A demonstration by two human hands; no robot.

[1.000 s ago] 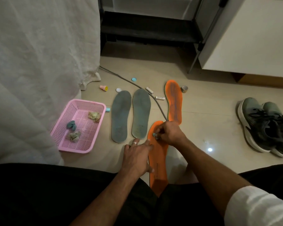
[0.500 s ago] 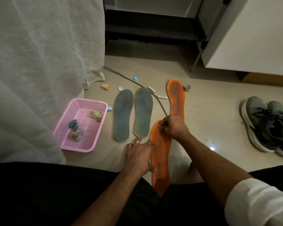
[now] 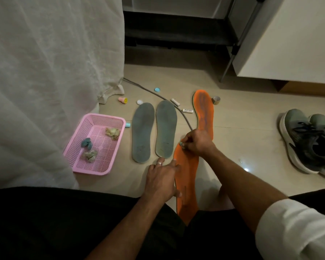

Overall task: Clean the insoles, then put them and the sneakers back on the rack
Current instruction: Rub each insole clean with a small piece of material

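Seen from above, seated on a tiled floor: right hand (image 3: 196, 141) pinching a small pale wipe (image 3: 181, 143) against the toe end of the near orange insole (image 3: 188, 177), left hand (image 3: 162, 180) laid flat with straight fingers along its left edge. Second orange insole (image 3: 204, 111) beyond, two grey insoles (image 3: 154, 130) to the left — pink basket (image 3: 86, 166) beside them. Sneakers (image 3: 310, 141) well apart, far right.

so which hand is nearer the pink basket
Left. The left hand rests on the floor and the near orange insole's edge, just right of the pink basket. The right hand is farther right, pinching something small at that insole's toe.
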